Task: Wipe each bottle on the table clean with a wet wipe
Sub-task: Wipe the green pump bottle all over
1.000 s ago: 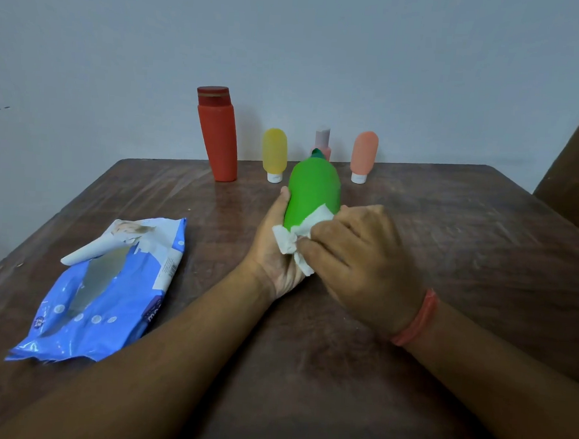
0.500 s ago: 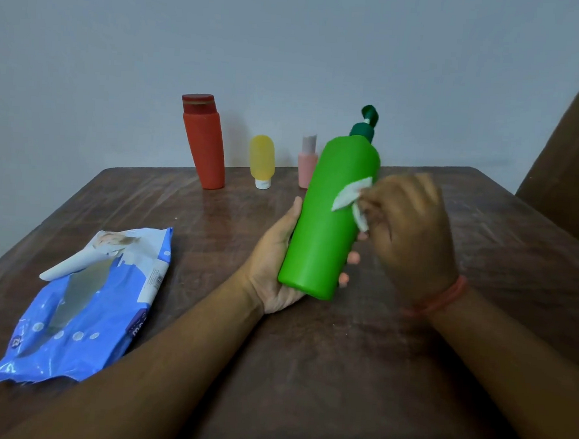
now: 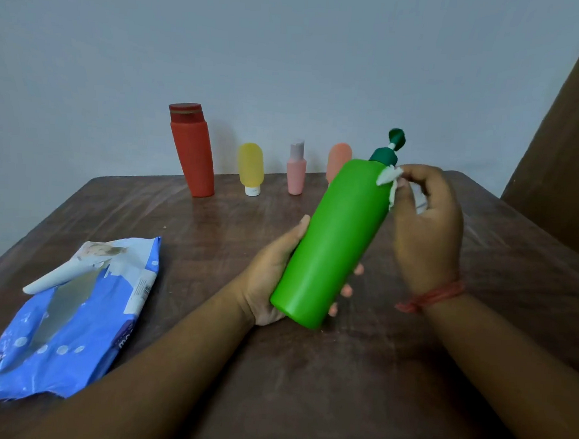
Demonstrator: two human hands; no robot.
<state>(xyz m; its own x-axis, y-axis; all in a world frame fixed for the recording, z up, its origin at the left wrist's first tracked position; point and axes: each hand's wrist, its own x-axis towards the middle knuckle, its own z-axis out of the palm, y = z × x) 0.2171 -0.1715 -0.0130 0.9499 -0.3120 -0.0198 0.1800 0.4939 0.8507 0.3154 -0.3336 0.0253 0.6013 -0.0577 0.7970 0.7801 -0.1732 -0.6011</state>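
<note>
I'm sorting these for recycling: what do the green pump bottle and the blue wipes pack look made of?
Green pump bottle: probably plastic, smooth and matte to satin, evenly coloured with only soft highlights. Blue wipes pack: seemingly thin flexible plastic film, glossy, since it crinkles, sags and reflects light in patches.

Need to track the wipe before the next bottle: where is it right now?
In the head view, the wet wipe is right of centre, pinched in the right hand against the green bottle's shoulder, just below its dark pump.
</note>
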